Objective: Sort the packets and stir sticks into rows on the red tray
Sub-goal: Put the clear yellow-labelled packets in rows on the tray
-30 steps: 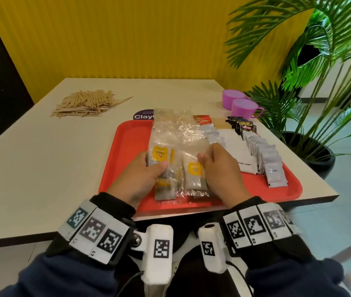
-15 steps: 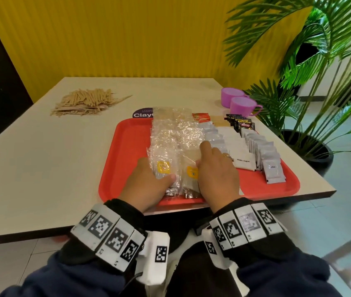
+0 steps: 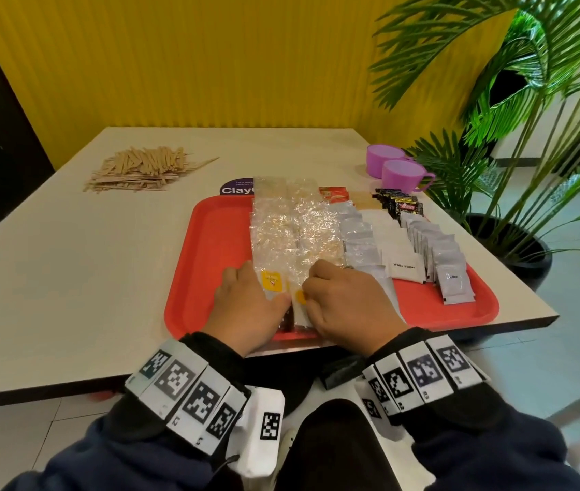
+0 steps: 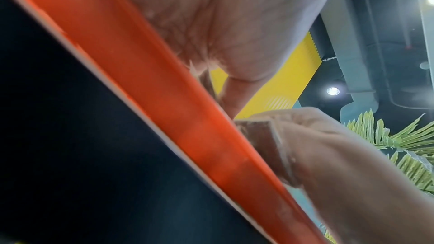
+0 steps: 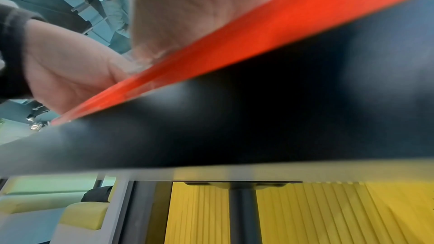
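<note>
The red tray (image 3: 210, 249) carries rows of packets: two rows of clear packets (image 3: 295, 235) with yellow labels, then silver packets (image 3: 359, 239), white sugar packets (image 3: 403, 265) and coffee packets (image 3: 453, 278). At the near end of the left clear row my left hand (image 3: 256, 285) holds the front packet (image 3: 271, 281), thumb on top. Beside it my right hand (image 3: 311, 281) pinches the front packet (image 3: 299, 299) of the right clear row with curled fingers. The left wrist view shows that packet's edge (image 4: 256, 136) in the right hand, above the tray rim (image 4: 187, 118). Wooden stir sticks (image 3: 139, 170) lie heaped at the table's far left.
Two purple cups (image 3: 402, 175) stand at the far right of the table, small black packets (image 3: 402, 205) just in front of them. A potted palm (image 3: 515, 143) leans over the right edge. A purple sticker (image 3: 237, 189) lies behind the tray. The yellow wall stands behind the table.
Both hands have drawn back toward the tray's near rim, bringing the front clear packets with them. The right hand's fingers now curl more tightly over its packet.
</note>
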The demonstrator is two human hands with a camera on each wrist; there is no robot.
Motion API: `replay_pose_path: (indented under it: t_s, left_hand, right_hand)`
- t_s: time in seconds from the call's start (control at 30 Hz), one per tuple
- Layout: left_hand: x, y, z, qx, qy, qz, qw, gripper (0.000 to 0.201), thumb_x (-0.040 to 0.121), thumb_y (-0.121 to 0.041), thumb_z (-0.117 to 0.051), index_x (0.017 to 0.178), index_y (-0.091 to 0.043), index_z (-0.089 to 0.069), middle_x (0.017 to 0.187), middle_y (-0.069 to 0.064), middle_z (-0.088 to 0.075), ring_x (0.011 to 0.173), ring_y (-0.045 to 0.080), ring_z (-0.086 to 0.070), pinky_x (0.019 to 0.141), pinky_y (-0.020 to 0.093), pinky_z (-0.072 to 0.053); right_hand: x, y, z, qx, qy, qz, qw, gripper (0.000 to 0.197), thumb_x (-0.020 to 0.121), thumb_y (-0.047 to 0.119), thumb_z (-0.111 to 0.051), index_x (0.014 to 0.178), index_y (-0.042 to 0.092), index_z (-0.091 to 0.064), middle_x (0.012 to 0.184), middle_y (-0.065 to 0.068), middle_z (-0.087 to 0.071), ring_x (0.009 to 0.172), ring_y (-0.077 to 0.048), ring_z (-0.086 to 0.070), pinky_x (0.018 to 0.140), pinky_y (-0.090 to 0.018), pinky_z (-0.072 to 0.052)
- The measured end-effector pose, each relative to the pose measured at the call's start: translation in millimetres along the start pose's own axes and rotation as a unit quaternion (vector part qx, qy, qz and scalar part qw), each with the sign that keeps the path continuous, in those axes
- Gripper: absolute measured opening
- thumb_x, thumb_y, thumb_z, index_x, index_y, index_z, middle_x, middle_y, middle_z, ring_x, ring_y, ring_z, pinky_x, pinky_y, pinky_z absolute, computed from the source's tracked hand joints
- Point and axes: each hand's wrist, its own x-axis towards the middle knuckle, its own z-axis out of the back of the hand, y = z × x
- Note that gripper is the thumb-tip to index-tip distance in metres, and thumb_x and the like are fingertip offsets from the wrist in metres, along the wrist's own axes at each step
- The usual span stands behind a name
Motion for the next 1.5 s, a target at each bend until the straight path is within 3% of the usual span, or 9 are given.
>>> replay_pose_path:
  t_s: [0.3,0.43,0.5,0.6,0.83,1.03,1.2,1.37,1.5]
  left_hand:
    - [-3.0,0.3,1.0,-0.032,0.013,0.017,0.999,0.066,0.087,-0.037,-0.052,0.139,-0.004,-0.028,0.139,0.013,-0.037,0.129,0.029,-0.032,0.107,0.043,-0.030]
    - [-14.1,-3.6,6.0,-0.075,0.066,-0.010,0.995,0.080,0.093,-0.027,-0.047,0.149,-0.015,0.009,0.158,0.007,-0.003,0.144,0.022,-0.011,0.117,0.039,-0.019]
    - [-19.4,-4.8,7.7,-0.072,0.069,-0.022,0.995,0.087,0.095,-0.025,-0.048,0.146,-0.019,0.022,0.158,0.003,0.007,0.145,0.017,-0.003,0.118,0.037,-0.015]
    - [-23.0,-5.8,9.6,-0.072,0.065,-0.047,0.994,0.088,0.095,-0.025,-0.049,0.146,-0.023,0.022,0.158,0.002,0.006,0.145,0.015,-0.002,0.118,0.038,-0.016]
    - [-28.9,-10.0,13.2,-0.058,0.077,-0.046,0.994,0.087,0.096,-0.027,-0.048,0.145,-0.027,0.023,0.158,0.003,0.009,0.146,0.019,-0.004,0.117,0.039,-0.017]
    - [-29.4,-9.4,12.1,-0.054,0.108,0.003,0.993,0.096,0.091,-0.023,-0.049,0.137,-0.035,0.035,0.144,0.029,-0.029,0.129,0.048,-0.033,0.106,0.056,-0.026]
    - [-25.3,-7.2,9.0,-0.046,0.089,-0.006,0.995,0.101,0.088,-0.025,-0.052,0.136,-0.034,0.037,0.140,0.030,-0.035,0.125,0.047,-0.039,0.105,0.058,-0.030]
    - [-24.5,-1.0,9.8,-0.064,0.091,-0.047,0.993,0.120,0.075,-0.052,-0.063,0.124,-0.039,0.046,0.158,0.004,0.002,0.145,0.021,-0.009,0.116,0.046,-0.020]
    - [-31.9,-4.9,11.7,0.003,0.113,-0.062,0.992,0.129,0.068,-0.057,-0.071,0.112,-0.039,0.049,0.155,0.005,0.022,0.144,0.019,0.012,0.118,0.045,-0.011]
  right_hand:
    - [-14.8,-11.2,-2.2,-0.001,0.053,-0.001,0.999,0.065,0.090,0.061,-0.019,0.114,0.018,-0.062,0.098,-0.006,-0.060,0.085,-0.028,-0.058,0.066,-0.036,-0.048]
    - [-12.4,-15.9,5.4,0.034,0.098,-0.006,0.995,0.069,0.090,0.063,-0.014,0.124,0.020,-0.056,0.115,-0.011,-0.058,0.106,-0.035,-0.055,0.080,-0.045,-0.051]
    - [-9.2,-16.3,9.1,0.028,0.125,-0.006,0.992,0.076,0.086,0.068,-0.011,0.135,0.023,-0.048,0.133,-0.014,-0.047,0.125,-0.037,-0.041,0.097,-0.045,-0.040]
    - [-7.7,-17.0,10.3,0.018,0.165,-0.051,0.985,0.065,0.091,0.061,-0.031,0.148,0.035,-0.015,0.157,-0.004,-0.005,0.144,-0.024,0.002,0.115,-0.037,-0.009]
    - [-12.4,-12.6,20.0,-0.025,0.224,-0.086,0.971,0.065,0.098,0.047,-0.029,0.147,0.035,0.012,0.154,0.001,0.024,0.142,-0.018,0.021,0.112,-0.048,0.012]
    - [-12.9,-17.9,28.0,-0.004,0.227,-0.105,0.968,0.079,0.094,0.032,-0.048,0.147,0.037,0.011,0.155,-0.001,0.022,0.144,-0.018,0.016,0.113,-0.049,0.009]
    - [-8.7,-13.9,24.9,0.017,0.215,-0.107,0.970,0.081,0.092,0.032,-0.053,0.148,0.035,0.006,0.156,0.000,0.016,0.145,-0.017,0.008,0.114,-0.049,0.007]
    - [-15.4,-19.0,30.3,0.034,0.216,-0.111,0.969,0.082,0.090,0.049,-0.049,0.147,0.036,0.008,0.156,0.002,0.018,0.144,-0.015,0.012,0.113,-0.049,0.008]
    - [-23.7,-23.4,31.7,0.017,0.245,-0.097,0.965,0.098,0.080,0.063,-0.053,0.145,0.038,0.014,0.154,0.002,0.024,0.143,-0.018,0.019,0.112,-0.050,0.011]
